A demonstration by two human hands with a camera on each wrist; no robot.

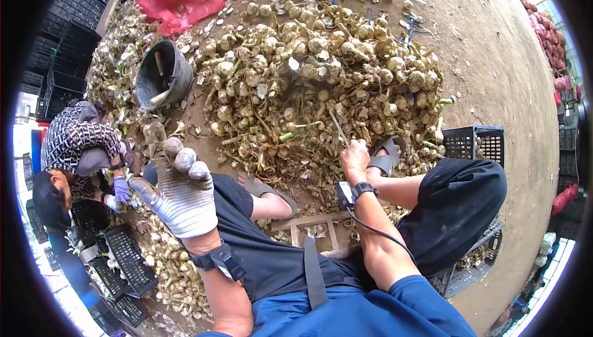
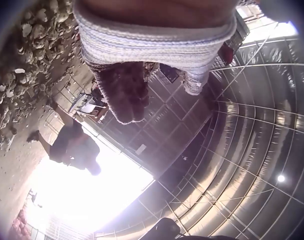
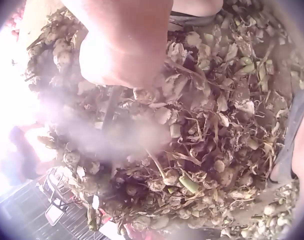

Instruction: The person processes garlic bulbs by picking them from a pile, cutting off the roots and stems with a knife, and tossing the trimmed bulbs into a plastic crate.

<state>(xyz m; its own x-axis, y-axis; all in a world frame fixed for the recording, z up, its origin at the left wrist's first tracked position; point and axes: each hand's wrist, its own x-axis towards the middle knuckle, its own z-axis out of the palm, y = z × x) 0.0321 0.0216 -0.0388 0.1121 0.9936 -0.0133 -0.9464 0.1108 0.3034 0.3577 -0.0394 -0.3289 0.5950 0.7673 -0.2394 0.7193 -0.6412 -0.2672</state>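
Observation:
My left hand (image 1: 184,198), in a white knitted glove with soiled fingers, is raised over my left thigh, palm away from my body. In the left wrist view the gloved fingers (image 2: 123,95) extend together, with the thumb apart; no held object can be made out. My bare right hand (image 1: 355,163) is curled round a thin knife-like tool (image 1: 338,126) in front of the garlic heap (image 1: 321,46). The right wrist view shows this hand (image 3: 127,50) above cut stems and dry leaves, its dark tool (image 3: 111,107) pointing down, partly blurred.
A dark bucket (image 1: 182,77) holding handled tools stands left of the heap, near a red net bag (image 1: 185,4). Another person (image 1: 86,136) crouches at left beside black crates (image 1: 126,256). A crate (image 1: 488,139) stands by my right knee, and a wooden frame (image 1: 333,235) lies between my legs.

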